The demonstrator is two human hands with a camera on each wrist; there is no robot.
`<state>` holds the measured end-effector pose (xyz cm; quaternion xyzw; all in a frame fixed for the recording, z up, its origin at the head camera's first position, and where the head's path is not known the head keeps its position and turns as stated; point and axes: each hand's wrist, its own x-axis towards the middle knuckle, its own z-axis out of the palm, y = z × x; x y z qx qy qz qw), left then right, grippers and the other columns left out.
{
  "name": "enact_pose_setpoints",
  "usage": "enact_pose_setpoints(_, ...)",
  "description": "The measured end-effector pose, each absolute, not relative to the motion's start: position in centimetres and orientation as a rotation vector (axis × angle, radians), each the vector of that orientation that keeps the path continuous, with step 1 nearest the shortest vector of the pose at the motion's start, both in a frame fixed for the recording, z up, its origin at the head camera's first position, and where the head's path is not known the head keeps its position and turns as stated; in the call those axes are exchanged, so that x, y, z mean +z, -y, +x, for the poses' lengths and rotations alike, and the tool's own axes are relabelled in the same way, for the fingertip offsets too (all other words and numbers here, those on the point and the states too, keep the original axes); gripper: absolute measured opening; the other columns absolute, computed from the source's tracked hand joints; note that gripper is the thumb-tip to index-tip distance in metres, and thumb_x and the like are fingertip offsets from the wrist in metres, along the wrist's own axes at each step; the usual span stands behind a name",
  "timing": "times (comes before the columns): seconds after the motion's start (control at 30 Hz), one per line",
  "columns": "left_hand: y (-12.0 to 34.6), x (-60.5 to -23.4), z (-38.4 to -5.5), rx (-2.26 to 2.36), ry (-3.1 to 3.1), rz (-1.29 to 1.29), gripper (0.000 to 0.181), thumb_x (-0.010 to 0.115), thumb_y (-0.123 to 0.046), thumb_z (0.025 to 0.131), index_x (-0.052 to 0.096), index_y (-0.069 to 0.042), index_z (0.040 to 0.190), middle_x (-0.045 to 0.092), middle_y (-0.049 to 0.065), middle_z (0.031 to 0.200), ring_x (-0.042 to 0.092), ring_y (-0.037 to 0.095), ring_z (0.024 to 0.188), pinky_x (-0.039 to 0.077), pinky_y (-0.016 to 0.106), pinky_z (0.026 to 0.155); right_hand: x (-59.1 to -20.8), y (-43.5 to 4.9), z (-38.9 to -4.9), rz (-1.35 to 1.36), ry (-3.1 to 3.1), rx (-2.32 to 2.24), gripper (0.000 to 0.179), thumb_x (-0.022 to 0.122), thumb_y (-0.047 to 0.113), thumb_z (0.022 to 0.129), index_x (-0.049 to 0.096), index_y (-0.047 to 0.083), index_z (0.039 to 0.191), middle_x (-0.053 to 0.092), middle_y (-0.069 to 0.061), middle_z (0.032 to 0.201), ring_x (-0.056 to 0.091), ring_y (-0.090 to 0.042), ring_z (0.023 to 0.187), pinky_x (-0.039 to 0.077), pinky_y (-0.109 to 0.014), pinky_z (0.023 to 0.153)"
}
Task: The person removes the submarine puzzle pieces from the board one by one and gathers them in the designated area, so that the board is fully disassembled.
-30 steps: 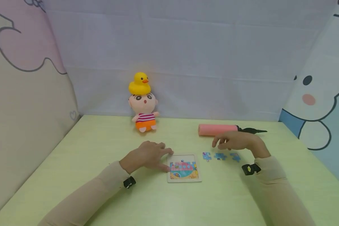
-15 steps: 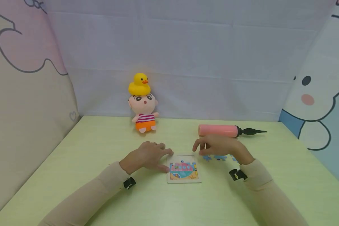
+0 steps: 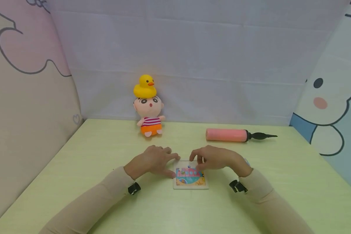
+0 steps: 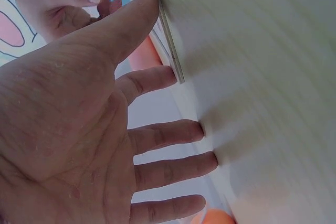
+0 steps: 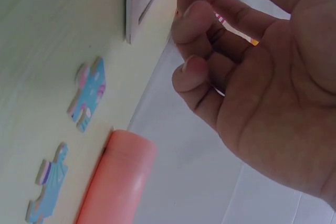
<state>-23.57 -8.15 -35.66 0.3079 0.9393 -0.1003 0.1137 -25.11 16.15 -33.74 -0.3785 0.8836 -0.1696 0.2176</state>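
A square jigsaw puzzle (image 3: 190, 179) with a pink and teal submarine picture lies in its pale frame (image 3: 190, 187) on the table. My left hand (image 3: 154, 160) has its fingers spread; the thumb and index fingertip touch the frame's left side. Over the frame's upper right hovers my right hand (image 3: 214, 157), thumb and index finger apart and the other fingers loosely bent. I see nothing held in it, though its fingertips are partly cut off in the right wrist view. Two loose blue jigsaw pieces (image 5: 89, 95) lie right of the frame, mostly hidden by the right hand in the head view.
A pink hand pump (image 3: 226, 135) with a black tip lies behind the right hand. At the back stands a plush doll (image 3: 150, 117) in a striped shirt, with a yellow rubber duck (image 3: 145, 89) on its head. A pale cloth (image 3: 193, 65) hangs behind the table.
My right hand has moved left from above the loose jigsaw pieces to the upper right of the puzzle frame. The left hand and the frame look still.
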Motion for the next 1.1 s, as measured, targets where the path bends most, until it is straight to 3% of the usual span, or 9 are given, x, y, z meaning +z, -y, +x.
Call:
enact_pose_setpoints(0.43, 8.3, -35.6, -23.6, -0.319, -2.772, 0.935, 0.066, 0.060, -0.069, 0.088, 0.050, -0.035, 0.144, 0.059, 0.002, 0.129, 0.063, 0.024, 0.103, 0.051, 0.041, 0.086, -34.9, -13.7, -23.9, -1.081, -2.361, -0.457, 0.024, 0.068, 0.017, 0.095, 0.059, 0.013, 0.117, 0.061, 0.007, 0.082, 0.054, -0.006, 0.070, 0.047, -0.027, 0.068)
enact_pose_setpoints(1.1, 8.3, -35.8, -23.9, -0.348, -2.758, 0.916, 0.067, 0.059, -0.070, 0.088, 0.048, -0.036, 0.144, 0.058, 0.001, 0.129, 0.062, 0.023, 0.102, 0.049, 0.039, 0.085, -35.8, -12.8, -23.2, -0.972, -2.400, -0.521, 0.030, 0.075, 0.014, 0.091, 0.050, 0.012, 0.108, 0.055, 0.002, 0.073, 0.048, -0.010, 0.063, 0.040, -0.027, 0.062)
